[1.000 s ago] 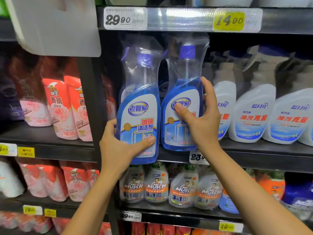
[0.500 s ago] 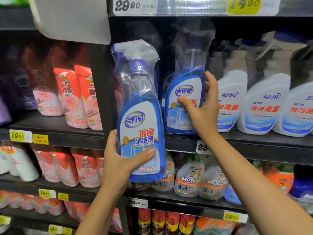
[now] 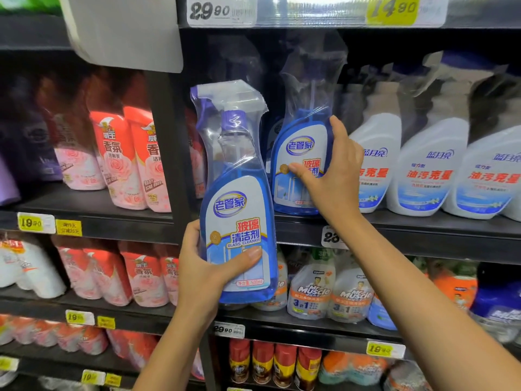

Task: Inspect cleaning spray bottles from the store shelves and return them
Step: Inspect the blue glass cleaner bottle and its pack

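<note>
Before the shelf, left hand clasps the lifted bottle — right hand clasps the shelved bottle.

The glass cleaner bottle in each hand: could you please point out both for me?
Left-hand glass cleaner bottle (image 3: 239, 221), head view, on its front label.
Right-hand glass cleaner bottle (image 3: 300, 145), head view, on its oval logo.

Dark shelf, white spray bottles, pink pouches

We get bright top light, glare on the clear plastic price strip; below it dark shelf recesses, sheen on the blue shrink-wrapped spray bottle, blurry bowed frame edges.
</note>
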